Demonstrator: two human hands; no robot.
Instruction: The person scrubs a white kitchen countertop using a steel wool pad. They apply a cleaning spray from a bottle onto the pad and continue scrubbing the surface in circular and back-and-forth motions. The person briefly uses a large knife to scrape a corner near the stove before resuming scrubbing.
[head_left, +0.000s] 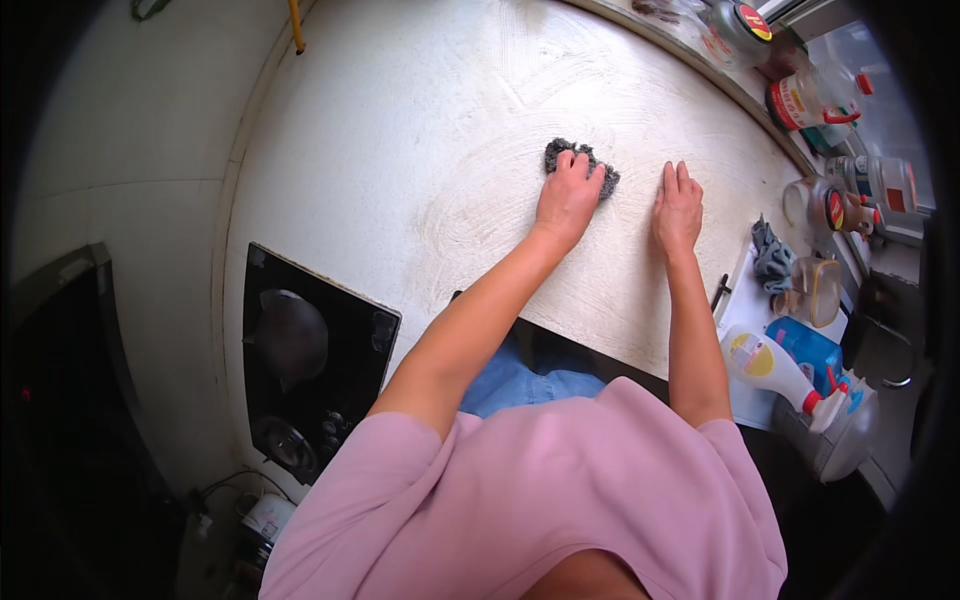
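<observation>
My left hand (568, 196) is closed over a dark grey steel wool scrubber (606, 186), pressed against a white countertop (360, 150). Parts of the scrubber stick out past the fingertips on both sides. Curved smear marks and a thin brownish film cover the countertop around both hands. To the right of the scrubber, my right hand (679, 214) rests on the same surface with nothing in it, its fingers extended and a little apart from each other.
At left lies a black glass gas hob (352, 330). Jars and bottles line the window ledge, including a clear jar (731, 37). On the right, a grey cloth (772, 259), a plastic container (816, 291), a white spray bottle (772, 364) and a blue package (804, 349) crowd together. A yellow pipe (297, 26) stands at the back.
</observation>
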